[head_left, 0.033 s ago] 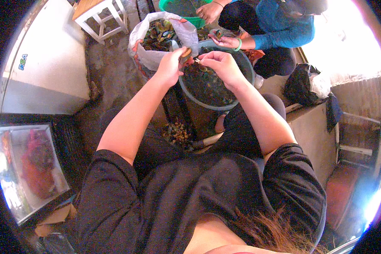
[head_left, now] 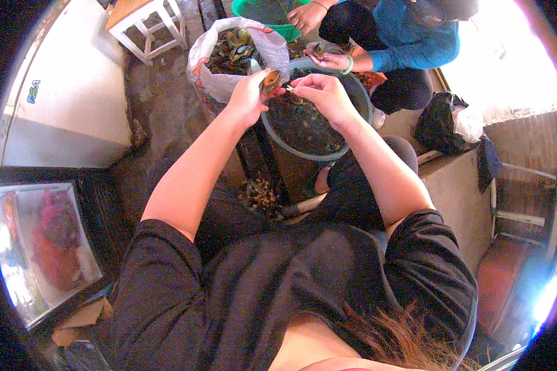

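Observation:
My left hand [head_left: 249, 99] holds a mussel [head_left: 270, 80], its orange-brown face turned up near the rim of the sack. Close to its right, my right hand [head_left: 323, 96] pinches a small pale piece [head_left: 289, 88], too small to name, between thumb and fingertips. Both hands are over the left side of a round grey-blue basin [head_left: 303, 156] with dark contents. Just beyond my left hand stands a white plastic sack [head_left: 203, 65], open at the top, with many mussels [head_left: 235, 49] in it.
Across from me a co-worker in a blue sleeve [head_left: 414, 43] holds a shell in one hand [head_left: 331, 60], the other at a green basin [head_left: 281, 31]. Brownish scraps [head_left: 260, 195] lie on the floor. A white stool [head_left: 148, 28] stands far left, a black bag [head_left: 442, 127] right.
The mussel in my left hand has tilted and shows more of its orange-brown face. My right hand stays nearly in place. The co-worker's held shell has shifted slightly.

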A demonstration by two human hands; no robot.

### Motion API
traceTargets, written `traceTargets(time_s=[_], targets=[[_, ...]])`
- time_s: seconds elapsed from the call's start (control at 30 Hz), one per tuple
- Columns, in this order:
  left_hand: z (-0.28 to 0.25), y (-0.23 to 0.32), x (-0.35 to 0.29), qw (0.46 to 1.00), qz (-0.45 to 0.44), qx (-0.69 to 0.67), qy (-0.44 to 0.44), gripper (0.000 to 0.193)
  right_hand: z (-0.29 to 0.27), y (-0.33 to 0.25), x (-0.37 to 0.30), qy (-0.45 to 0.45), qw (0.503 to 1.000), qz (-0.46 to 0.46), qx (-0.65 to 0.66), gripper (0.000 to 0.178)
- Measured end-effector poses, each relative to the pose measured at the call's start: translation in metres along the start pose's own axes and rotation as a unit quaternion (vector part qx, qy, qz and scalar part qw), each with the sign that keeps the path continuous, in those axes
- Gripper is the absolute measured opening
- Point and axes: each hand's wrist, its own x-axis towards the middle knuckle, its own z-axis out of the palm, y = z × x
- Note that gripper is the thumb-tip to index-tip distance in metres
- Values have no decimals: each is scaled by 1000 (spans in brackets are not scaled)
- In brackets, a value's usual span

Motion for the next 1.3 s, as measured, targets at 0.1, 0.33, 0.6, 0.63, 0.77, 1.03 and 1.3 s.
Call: traceTargets(time_s=[0.1,0.33,0.6,0.63,0.77,1.03,1.3], targets=[[-5,1,-1,999,-22,-34,-32,31,0,-8,-3,-13,982,-111,-149,15],[-13,-3,6,994,-23,-71,-80,30,11,-4,-7,-7,904,-265,-336,11],[-15,5,-2,991,-29,-105,-79,29,28,-13,-11,0,859,-352,-371,7],[-14,7,-4,991,-24,-103,-76,30,32,-11,-12,-39,860,-358,-363,7],[-13,14,-10,997,-57,-35,-44,43,52,-3,-34,-360,865,-175,-304,20],[-36,-2,4,967,-149,204,-38,38,46,4,-31,-375,821,-51,-426,40],[-70,14,52,993,116,-24,2,46,36,3,-30,-386,811,-30,-440,52]])
